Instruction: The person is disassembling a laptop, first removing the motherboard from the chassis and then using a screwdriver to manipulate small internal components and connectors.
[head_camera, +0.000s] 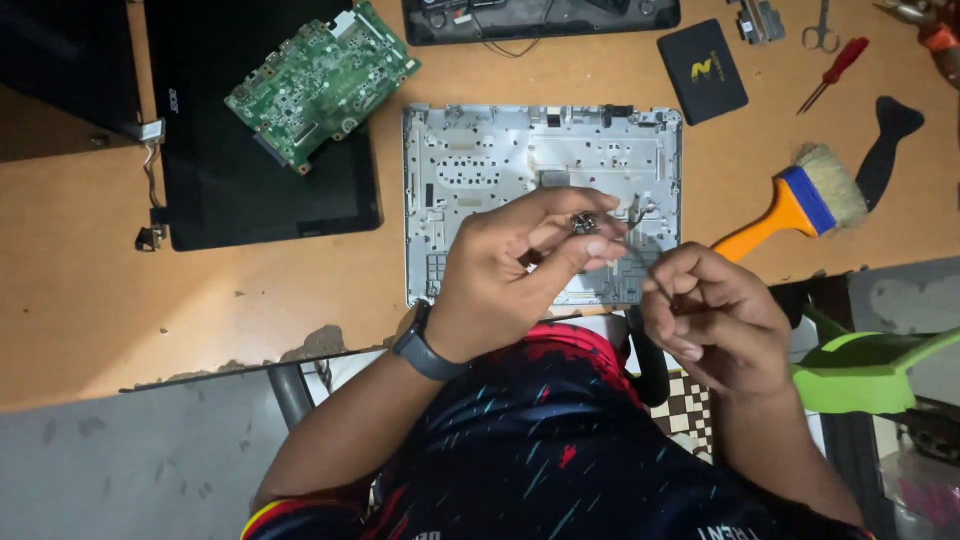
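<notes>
I see my left hand (515, 265) raised over the near edge of the bench (90, 290), thumb and fingers pinched together on a small round metal part (584, 222). My right hand (712, 315) sits just to the right of it and slightly nearer me, fingers curled together on something thin that I cannot make out; a fine wire (634, 212) seems to run from it up toward the part. So the part lies to the left of and beyond the right hand, and the left hand is the one on it. Its axis I cannot tell.

Under both hands lies a grey laptop shell (480, 160), inner side up, its long side along the near edge; nothing loose shows in it. Toward the far left corner a green board (320, 80) rests on a black screen panel (260, 190). Toward the right edge lie an orange-handled brush (800, 205), a red screwdriver (835, 72), and a black square drive (702, 70).
</notes>
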